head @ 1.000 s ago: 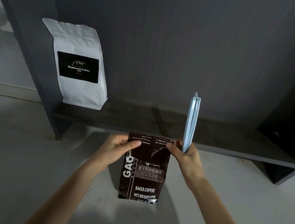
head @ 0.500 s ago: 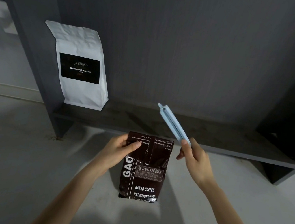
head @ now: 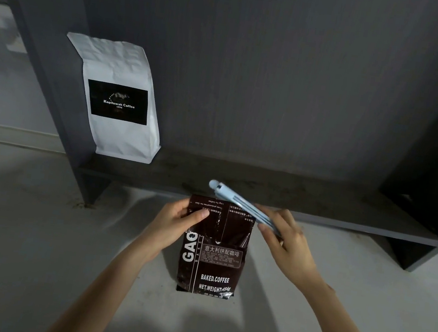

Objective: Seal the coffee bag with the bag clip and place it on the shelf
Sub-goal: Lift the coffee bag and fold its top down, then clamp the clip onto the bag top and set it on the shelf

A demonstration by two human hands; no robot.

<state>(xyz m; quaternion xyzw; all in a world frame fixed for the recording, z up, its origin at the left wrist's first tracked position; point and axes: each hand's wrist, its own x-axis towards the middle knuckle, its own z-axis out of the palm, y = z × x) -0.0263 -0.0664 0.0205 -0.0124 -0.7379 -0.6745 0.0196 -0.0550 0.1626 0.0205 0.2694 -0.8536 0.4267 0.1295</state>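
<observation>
A dark brown coffee bag with white lettering stands upright in front of the shelf. My left hand pinches its top left corner, thumb on the front. My right hand holds a pale blue bag clip by its right end. The clip lies tilted, its free end up and to the left, just over the bag's top right edge. The dark grey shelf runs behind the bag.
A white coffee bag with a black label stands at the shelf's left end against the upright side panel. The shelf board to its right is bare. A dark side panel closes the right. Pale floor lies below.
My right hand has swung the clip from upright down to the left, until it lies low across the bag's top right edge. My left hand and the bag have stayed put.
</observation>
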